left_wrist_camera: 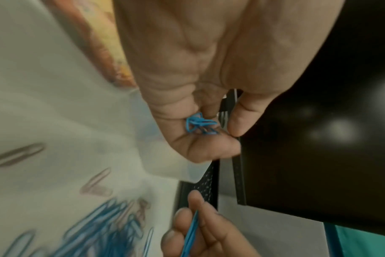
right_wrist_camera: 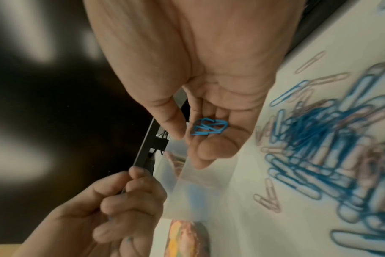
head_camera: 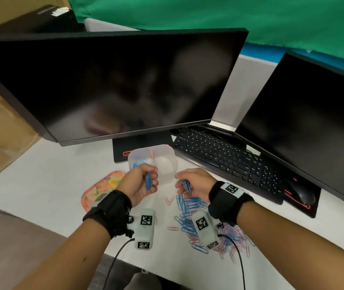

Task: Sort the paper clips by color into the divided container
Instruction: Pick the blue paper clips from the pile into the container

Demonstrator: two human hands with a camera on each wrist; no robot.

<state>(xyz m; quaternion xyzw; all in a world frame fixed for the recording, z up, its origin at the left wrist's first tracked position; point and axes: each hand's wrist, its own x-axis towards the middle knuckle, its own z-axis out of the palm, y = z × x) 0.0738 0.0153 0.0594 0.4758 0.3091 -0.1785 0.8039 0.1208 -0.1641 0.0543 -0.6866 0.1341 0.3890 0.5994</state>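
A clear divided container (head_camera: 168,152) stands on the white desk before the monitor, blue clips (head_camera: 138,164) in its left compartment. My left hand (head_camera: 144,181) hovers at its near edge, fingers curled round a small bunch of blue paper clips (left_wrist_camera: 200,124). To the right my right hand (head_camera: 190,185) pinches another bunch of blue clips (right_wrist_camera: 210,128) above the desk. A mixed pile of blue and pink clips (head_camera: 206,222) lies under the right wrist; the same pile (right_wrist_camera: 323,147) fills the right wrist view.
A flowered tray (head_camera: 97,190) lies left of the left hand. A black keyboard (head_camera: 229,162) and mouse (head_camera: 302,192) sit to the right, with two dark monitors (head_camera: 108,84) behind. A few loose pink clips (head_camera: 169,199) lie between the hands.
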